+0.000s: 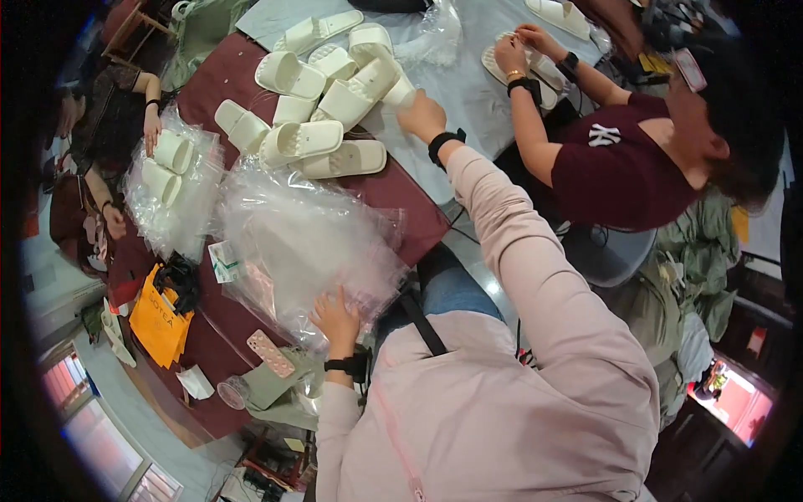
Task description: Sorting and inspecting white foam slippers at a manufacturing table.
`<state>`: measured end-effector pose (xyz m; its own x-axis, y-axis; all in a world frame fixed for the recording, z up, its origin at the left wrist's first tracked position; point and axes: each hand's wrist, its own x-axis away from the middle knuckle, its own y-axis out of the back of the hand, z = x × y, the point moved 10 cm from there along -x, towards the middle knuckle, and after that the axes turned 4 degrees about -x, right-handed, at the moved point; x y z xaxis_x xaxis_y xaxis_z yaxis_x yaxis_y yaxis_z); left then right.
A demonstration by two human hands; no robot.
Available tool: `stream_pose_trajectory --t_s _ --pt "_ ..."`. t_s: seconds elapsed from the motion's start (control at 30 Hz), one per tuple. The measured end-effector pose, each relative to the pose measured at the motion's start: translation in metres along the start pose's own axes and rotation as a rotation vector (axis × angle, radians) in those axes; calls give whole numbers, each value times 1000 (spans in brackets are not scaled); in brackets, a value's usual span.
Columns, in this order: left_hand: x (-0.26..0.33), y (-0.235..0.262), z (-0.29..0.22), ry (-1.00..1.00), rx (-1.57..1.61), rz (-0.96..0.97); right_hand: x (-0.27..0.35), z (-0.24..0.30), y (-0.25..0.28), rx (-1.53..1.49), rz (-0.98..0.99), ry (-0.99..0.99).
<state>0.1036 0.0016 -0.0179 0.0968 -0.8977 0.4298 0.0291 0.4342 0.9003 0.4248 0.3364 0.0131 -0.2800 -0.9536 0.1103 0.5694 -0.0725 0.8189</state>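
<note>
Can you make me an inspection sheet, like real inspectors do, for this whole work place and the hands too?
Surface: dark red table, beside a grey one.
Job's things: white slippers heaped across both; clear bags piled nearer the person.
Clutter: phone, orange bag, white paper, clear cup.
Hands: left hand spread on the clear bags; right hand closed on one of the slippers.
Cables: thin dark cord near the red table's corner; its ends can't be traced.
Surroundings: co-worker at right, handling footwear; another person's hand at left.
</note>
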Motion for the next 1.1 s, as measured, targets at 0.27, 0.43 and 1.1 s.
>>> stream_pose_trajectory --t_s 0.27,0.43,1.1 --pt "0 5 19 -223 0 -165 66 12 11 -1135 179 -339" --pt "0 0 21 -312 4 -101 106 41 44 -1191 169 -296" --pt "2 -3 35 -344 62 -166 251 38 -107 -1609 824 -672"
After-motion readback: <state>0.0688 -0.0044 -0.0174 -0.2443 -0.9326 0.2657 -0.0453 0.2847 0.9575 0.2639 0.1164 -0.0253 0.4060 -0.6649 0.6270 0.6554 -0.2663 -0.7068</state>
